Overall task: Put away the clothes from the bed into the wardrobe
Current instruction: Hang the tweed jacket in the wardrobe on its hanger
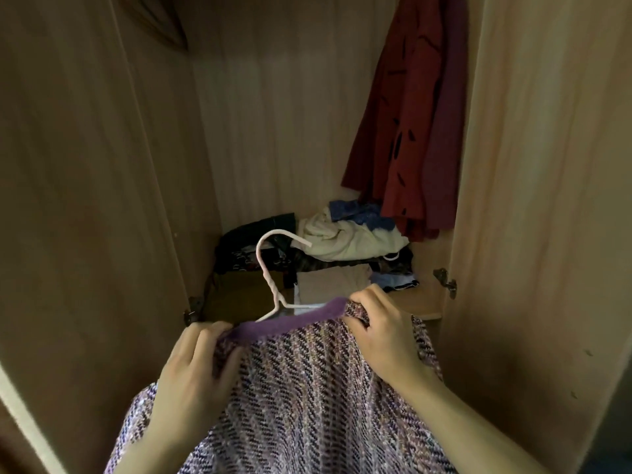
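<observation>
A garment (307,388) hung on a hanger (270,285) before the open wardrobe (273,114), with the left hand (191,374) at its left shoulder and the right hand (383,333) at its right. Inside, a heap of clothes (342,241) lay on the wardrobe floor toward the back, and a hanging garment (413,114) was at the right, above the heap.

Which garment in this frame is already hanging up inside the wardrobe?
The dark red garment at upper right. The others lie heaped on the wardrobe floor, and the purple knit is in the hands.
</observation>
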Demonstrator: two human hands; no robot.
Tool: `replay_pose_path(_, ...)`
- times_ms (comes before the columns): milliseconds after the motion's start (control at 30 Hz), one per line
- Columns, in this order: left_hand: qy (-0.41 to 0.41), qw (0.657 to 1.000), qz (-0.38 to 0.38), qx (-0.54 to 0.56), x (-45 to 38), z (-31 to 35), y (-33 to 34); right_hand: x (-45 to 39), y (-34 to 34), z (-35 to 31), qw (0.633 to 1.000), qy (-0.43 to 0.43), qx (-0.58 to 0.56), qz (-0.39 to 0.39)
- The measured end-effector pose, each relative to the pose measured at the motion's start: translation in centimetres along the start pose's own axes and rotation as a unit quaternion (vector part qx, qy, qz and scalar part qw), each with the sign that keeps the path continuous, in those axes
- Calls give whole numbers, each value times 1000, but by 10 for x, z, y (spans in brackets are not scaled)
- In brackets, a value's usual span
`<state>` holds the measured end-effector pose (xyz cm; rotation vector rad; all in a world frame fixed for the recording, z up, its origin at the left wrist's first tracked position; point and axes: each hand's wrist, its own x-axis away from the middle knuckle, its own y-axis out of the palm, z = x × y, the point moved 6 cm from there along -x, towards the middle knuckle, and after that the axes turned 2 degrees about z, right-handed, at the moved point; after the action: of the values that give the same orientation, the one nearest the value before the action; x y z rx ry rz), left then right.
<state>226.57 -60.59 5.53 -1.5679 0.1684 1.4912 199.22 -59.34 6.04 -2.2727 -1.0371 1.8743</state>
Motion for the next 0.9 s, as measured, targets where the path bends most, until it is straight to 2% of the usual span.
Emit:
replay_pose_path(167,28,998,22,-48,-22,21,23,-16,-8,41,998,1,-58,7)
replay_pose_path(333,92,987,75,-104,-66,49,34,-45,-20,75,991,-7,-134,23)
replay_pose_path(500,92,977,115,-156,-118,58,24,-98,-32,83,979,-76,-190,20)
replay_pose_path(700,81,965,159,-194,-178,40,6,-172,-15,76,973,-119,-193,41)
replay_pose_path(900,104,946,184,-246,-237,3,-6,-240,20,64,966,-151,-192,83)
